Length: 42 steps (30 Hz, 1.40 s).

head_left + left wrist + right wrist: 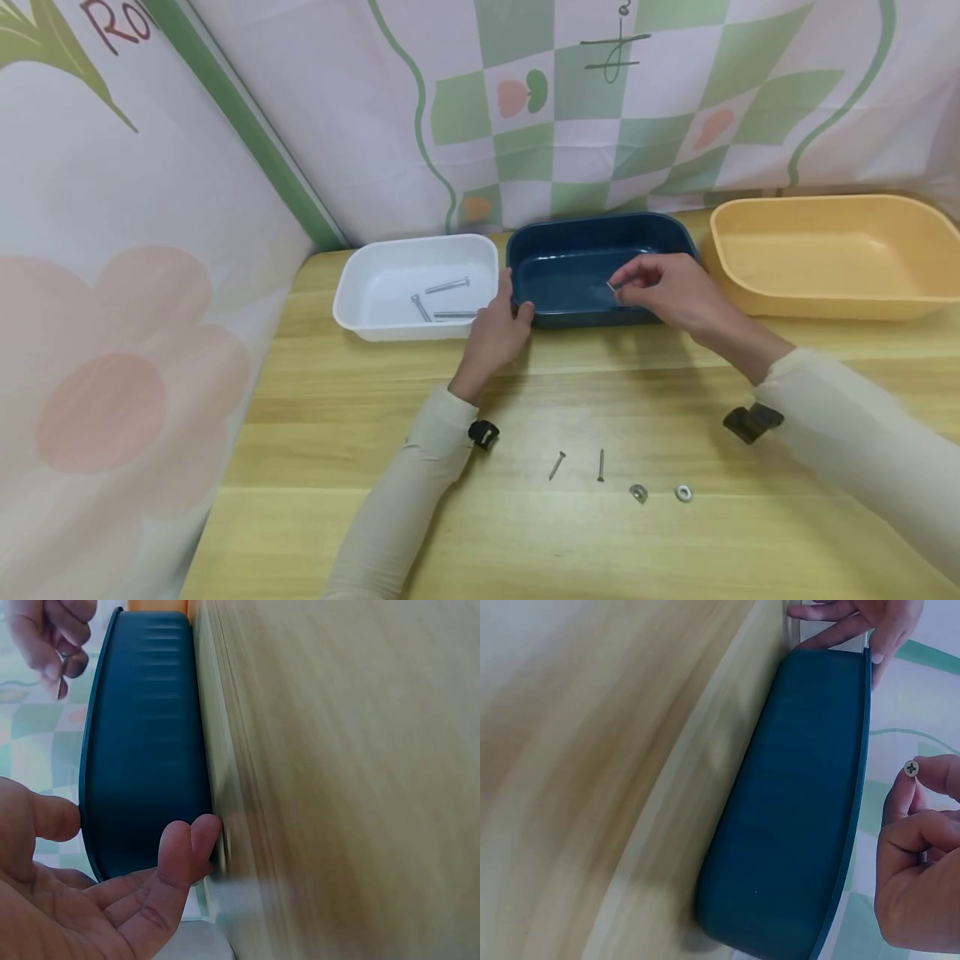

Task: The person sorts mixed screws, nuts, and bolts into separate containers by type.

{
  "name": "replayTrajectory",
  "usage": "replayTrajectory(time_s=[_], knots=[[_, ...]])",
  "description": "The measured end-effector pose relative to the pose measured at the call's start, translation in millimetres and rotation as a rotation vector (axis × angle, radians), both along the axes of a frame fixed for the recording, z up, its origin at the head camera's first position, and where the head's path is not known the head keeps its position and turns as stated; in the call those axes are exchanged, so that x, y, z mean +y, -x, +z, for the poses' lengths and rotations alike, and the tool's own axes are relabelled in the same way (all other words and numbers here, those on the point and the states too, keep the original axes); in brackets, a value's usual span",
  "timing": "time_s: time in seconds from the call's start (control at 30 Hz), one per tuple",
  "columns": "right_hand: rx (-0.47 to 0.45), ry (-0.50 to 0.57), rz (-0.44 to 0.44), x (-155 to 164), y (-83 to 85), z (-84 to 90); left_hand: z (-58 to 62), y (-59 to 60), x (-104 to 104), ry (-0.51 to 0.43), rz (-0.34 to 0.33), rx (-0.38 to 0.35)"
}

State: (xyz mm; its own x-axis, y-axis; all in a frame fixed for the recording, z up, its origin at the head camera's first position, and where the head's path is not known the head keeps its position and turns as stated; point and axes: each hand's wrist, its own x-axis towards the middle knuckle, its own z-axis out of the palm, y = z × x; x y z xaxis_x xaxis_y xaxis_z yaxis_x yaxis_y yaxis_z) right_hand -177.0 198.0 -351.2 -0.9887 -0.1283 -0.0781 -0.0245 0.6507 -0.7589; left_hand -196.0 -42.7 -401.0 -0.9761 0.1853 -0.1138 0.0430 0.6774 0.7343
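Note:
The right hand pinches a small screw between thumb and fingertips, above the front right part of the dark blue bin. Its cross-slotted head faces the right wrist camera. At the bin's left end, the left hand holds the corner, thumb against the rim and fingers along the end wall. No items are visible inside the blue bin, though the right hand covers part of it. Several long bolts lie in the white bin beside the left hand.
A yellow bin stands right of the blue one. Nearer on the wooden table lie two screws, one tilted and one straight, a small metal piece and a ring-shaped one. Printed cloth hangs behind the bins.

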Motion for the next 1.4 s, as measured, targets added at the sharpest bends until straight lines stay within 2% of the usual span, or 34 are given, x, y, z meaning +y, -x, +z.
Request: replayTrajectory(time_s=[0.43, 0.6, 0.7, 0.8, 1.03, 1.4], knots=[[0.104, -0.092, -0.041, -5.4, 14.2, -5.4, 0.3, -0.4, -1.2, 0.004, -0.006, 0.007], [0.131, -0.079, -0.052, -4.5, 14.1, -4.9, 0.7, -0.2, -0.5, 0.007, -0.005, 0.012], [0.115, -0.061, -0.046, -5.7, 12.3, -1.8, 1.2, 0.0, -0.3, 0.007, -0.004, 0.009], [0.084, -0.047, -0.006, -7.0, 8.8, 1.4, 1.3, -0.4, 0.0, 0.007, -0.004, 0.009], [0.042, 0.042, 0.165, -9.4, -3.1, 5.1, -0.8, -2.1, 0.3, -0.007, -0.001, 0.008], [0.079, 0.142, 0.356, -5.4, -22.6, -0.2, 0.8, -0.3, 0.9, 0.016, -0.002, 0.018]])
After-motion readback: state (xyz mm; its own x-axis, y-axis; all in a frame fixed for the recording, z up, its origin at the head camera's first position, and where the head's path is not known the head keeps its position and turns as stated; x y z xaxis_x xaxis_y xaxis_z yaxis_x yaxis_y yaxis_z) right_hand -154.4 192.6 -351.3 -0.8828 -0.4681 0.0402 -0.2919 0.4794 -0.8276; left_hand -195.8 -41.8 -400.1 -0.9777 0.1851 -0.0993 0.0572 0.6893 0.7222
